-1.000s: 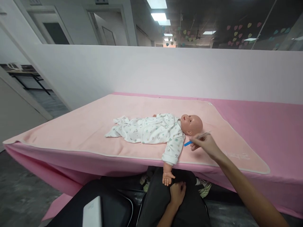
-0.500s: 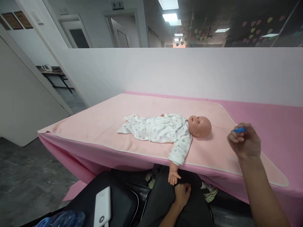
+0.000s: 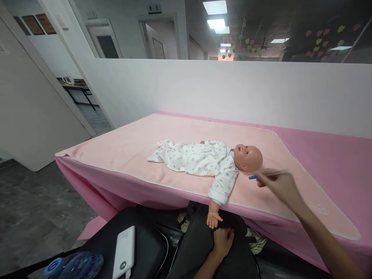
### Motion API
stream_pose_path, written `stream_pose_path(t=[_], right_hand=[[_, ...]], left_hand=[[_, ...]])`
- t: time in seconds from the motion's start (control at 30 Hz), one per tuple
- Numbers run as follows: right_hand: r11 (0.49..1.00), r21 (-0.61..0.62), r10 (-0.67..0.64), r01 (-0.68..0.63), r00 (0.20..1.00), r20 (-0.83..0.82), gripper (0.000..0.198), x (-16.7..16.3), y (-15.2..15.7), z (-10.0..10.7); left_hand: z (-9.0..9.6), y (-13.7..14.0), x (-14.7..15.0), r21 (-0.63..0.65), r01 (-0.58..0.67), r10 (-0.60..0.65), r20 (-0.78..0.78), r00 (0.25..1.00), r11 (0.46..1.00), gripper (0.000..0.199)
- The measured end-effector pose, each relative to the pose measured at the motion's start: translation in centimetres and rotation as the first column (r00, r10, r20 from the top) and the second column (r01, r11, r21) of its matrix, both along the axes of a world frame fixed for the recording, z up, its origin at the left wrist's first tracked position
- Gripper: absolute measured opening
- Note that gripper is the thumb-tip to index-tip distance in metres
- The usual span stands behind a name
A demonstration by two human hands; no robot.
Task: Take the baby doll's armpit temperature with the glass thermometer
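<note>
A baby doll (image 3: 197, 158) in a white patterned sleeper lies on its back, its head towards the right. One of its arms hangs over the table's front edge. My right hand (image 3: 280, 188) is closed in a pinch beside the doll's head, slightly smeared by motion. Held in it is a slim stick with a blue end (image 3: 252, 177), which points left towards the doll's neck; the rest is mostly hidden by my fingers. My left hand (image 3: 223, 241) rests on my dark-clothed lap, fingers curled in, just below the doll's dangling hand.
The doll lies on a peach mat (image 3: 122, 149) over a pink tablecloth (image 3: 334, 159). To the left, a black chair seat (image 3: 151, 240) bears a white power bank (image 3: 124, 252) and a plastic bottle with a blue cap (image 3: 78, 266). A white wall (image 3: 232, 91) stands behind the table.
My right hand has moved left and down with the blue-ended stick, from right of the doll's head to close beside it. The view has shifted slightly. My left hand stays on my lap.
</note>
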State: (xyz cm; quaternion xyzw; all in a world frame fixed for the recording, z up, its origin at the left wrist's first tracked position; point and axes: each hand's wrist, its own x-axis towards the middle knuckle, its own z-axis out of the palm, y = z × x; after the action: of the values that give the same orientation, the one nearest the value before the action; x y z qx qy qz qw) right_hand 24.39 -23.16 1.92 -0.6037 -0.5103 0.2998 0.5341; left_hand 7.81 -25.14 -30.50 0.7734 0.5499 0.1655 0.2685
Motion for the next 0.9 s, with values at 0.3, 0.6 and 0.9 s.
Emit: stream_pose_path(t=[0.3,0.6,0.9], right_hand=[[1.0,-0.012,0.022,-0.024,0.989,-0.147,0.032,-1.3,1.7,-3.6],[0.944,0.324,0.074,-0.061,0.997,-0.029,0.032,-0.9,0.9,-0.2],[0.937,0.34,0.055,-0.081,0.995,0.086,0.022,-0.7,0.4,-0.2]], left_hand=[[0.0,0.0,-0.1,0.027,0.006,-0.007,0.019,1.0,1.0,0.033],[0.2,0.0,0.0,0.01,-0.013,0.013,-0.009,1.0,1.0,0.034],[0.2,0.0,-0.1,0.01,0.006,-0.006,-0.017,1.0,1.0,0.034]])
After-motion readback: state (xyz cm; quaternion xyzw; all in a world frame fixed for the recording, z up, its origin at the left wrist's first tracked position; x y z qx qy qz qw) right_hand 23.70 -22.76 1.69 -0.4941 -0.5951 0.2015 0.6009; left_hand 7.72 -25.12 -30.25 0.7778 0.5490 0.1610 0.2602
